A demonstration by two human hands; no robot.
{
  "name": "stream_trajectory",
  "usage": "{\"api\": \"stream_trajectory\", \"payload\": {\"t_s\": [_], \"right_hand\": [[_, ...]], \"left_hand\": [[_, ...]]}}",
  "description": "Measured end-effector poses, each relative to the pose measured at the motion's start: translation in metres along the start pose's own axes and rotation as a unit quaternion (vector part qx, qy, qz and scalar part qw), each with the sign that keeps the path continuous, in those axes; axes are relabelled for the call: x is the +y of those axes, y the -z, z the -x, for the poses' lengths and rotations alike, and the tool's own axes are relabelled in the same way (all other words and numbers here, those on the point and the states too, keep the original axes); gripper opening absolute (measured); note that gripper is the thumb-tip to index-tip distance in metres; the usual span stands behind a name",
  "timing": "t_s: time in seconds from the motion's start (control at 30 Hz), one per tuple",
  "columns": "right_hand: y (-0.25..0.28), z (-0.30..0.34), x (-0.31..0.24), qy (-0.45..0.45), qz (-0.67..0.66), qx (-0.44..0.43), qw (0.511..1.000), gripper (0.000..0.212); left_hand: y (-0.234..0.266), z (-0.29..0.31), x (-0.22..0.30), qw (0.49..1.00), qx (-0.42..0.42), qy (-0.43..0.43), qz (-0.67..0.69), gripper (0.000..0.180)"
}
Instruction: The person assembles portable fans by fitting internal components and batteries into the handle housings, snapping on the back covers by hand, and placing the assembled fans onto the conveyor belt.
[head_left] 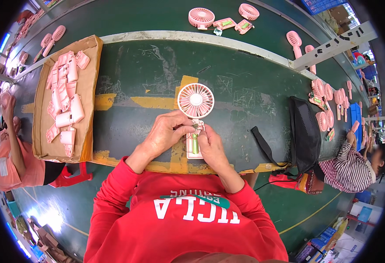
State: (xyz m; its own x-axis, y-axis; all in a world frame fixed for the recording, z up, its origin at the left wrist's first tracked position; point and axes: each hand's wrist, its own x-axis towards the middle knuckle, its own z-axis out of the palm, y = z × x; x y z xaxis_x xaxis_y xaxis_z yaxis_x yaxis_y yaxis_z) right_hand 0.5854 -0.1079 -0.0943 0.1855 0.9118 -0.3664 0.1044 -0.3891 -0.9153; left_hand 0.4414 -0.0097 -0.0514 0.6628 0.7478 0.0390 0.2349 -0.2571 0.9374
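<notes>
A handheld fan [196, 100] with a round pale-pink grille lies on the table in front of me, its head pointing away. Its handle is open, so a green battery [195, 144] shows inside. At the neck, the fingertips of my left hand [168, 131] pinch together around small dark parts, perhaps wires or a circuit board, too small to make out. My right hand [211, 147] closes on the neck and handle from the other side, with its thumb near the same spot. The fingers partly cover the neck.
A cardboard tray [94, 92] of pink handle shells stands on the left. On the right lie a black bag [305, 133] and its strap [263, 144]. Beyond a pale rail [192, 36] are more pink fans [201, 17]. People sit at both sides.
</notes>
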Motion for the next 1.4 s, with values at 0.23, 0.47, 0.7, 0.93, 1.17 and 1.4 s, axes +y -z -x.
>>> {"api": "stream_trajectory", "payload": {"t_s": [0.23, 0.47, 0.7, 0.93, 1.17, 1.4], "right_hand": [[0.014, 0.009, -0.035, -0.082, -0.287, -0.083, 0.951, 0.032], [0.008, -0.004, -0.019, -0.058, -0.25, -0.071, 0.964, 0.033], [0.006, -0.004, -0.017, -0.067, -0.266, -0.045, 0.961, 0.031], [0.005, -0.005, -0.016, -0.047, -0.278, -0.041, 0.959, 0.029], [0.006, -0.002, -0.017, -0.05, -0.291, -0.044, 0.954, 0.029], [0.009, -0.006, -0.009, -0.063, -0.295, -0.043, 0.952, 0.028]], "left_hand": [[-0.001, 0.002, -0.008, 1.0, 0.01, -0.022, 0.009, 0.01], [-0.002, 0.009, 0.001, 0.999, 0.035, 0.0, 0.0, 0.011], [0.003, 0.04, 0.029, 0.99, -0.014, 0.142, 0.009, 0.014], [-0.018, 0.024, 0.01, 0.978, 0.062, -0.115, -0.163, 0.012], [-0.024, 0.02, 0.007, 0.998, 0.038, 0.047, -0.005, 0.022], [-0.032, 0.02, 0.0, 0.998, 0.069, -0.003, -0.012, 0.024]]}}
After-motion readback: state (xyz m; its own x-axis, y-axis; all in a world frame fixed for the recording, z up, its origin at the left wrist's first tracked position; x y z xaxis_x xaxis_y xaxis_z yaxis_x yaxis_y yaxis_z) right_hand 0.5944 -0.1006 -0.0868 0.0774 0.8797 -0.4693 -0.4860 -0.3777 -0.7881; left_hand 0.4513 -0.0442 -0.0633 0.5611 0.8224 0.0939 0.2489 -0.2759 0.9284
